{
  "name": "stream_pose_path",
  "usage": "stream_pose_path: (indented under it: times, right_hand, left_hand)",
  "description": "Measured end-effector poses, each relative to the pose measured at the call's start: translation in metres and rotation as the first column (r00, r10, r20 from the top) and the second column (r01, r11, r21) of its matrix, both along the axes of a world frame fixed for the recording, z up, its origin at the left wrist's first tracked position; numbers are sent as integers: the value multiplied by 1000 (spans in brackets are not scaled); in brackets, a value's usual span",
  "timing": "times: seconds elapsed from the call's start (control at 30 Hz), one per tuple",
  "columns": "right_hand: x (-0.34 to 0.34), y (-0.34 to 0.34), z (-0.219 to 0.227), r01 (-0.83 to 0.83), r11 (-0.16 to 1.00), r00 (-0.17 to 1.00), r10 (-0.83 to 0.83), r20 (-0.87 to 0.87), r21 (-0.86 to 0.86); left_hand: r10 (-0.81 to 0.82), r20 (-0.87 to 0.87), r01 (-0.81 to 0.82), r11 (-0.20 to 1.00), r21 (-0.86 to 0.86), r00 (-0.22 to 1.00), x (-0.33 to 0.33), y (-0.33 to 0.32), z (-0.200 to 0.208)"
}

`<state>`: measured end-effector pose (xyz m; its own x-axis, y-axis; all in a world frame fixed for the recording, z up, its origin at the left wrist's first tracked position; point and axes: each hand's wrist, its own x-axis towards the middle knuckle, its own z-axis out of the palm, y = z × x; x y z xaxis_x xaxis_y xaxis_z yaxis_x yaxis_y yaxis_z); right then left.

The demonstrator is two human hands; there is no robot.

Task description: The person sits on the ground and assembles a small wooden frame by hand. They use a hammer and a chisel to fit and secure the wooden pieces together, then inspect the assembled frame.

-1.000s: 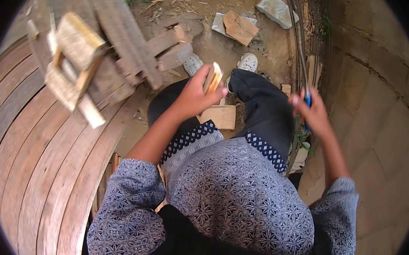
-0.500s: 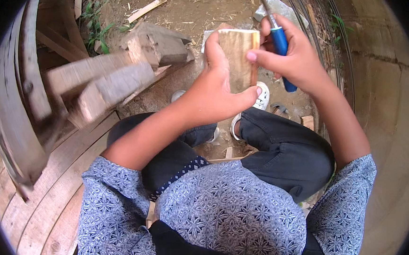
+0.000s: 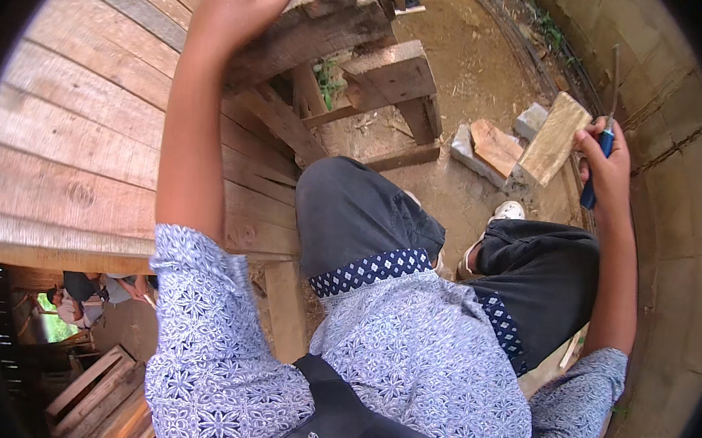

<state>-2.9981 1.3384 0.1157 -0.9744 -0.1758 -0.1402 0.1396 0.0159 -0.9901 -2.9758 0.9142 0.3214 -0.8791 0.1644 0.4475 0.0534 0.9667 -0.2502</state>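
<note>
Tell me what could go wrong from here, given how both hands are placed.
The right hand holds a flat, pale-brown wooden block together with a blue-handled metal tool; the block might slip and drop near the white perforated shoe.
The tool's long, thin metal shaft sticks out bare and could scratch someone if swung carelessly.
The left hand is at a rough, brown timber beam; a splinter seems possible, though most of its fingers are out of the picture.

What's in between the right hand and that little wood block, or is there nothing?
Nothing visible is in the way: the fingers of the right hand meet the edge of the wood block. The blue-handled tool is in that hand too, but doesn't keep the fingers off the wood.
</note>
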Motion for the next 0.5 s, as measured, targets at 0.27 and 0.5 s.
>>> stream_pose_path:
  times: [0.27, 0.5]
  right_hand:
    - [-46, -9, -12, -12, 1000, 965, 18, -260, 24]
    - [-22, 15, -22, 94, 996, 973, -90, -213, 8]
  left_hand:
    - [208, 157, -184, 971, -155, 965, -31, -94, 33]
    - [319, 334, -267, 944, -193, 887, -57, -129, 44]
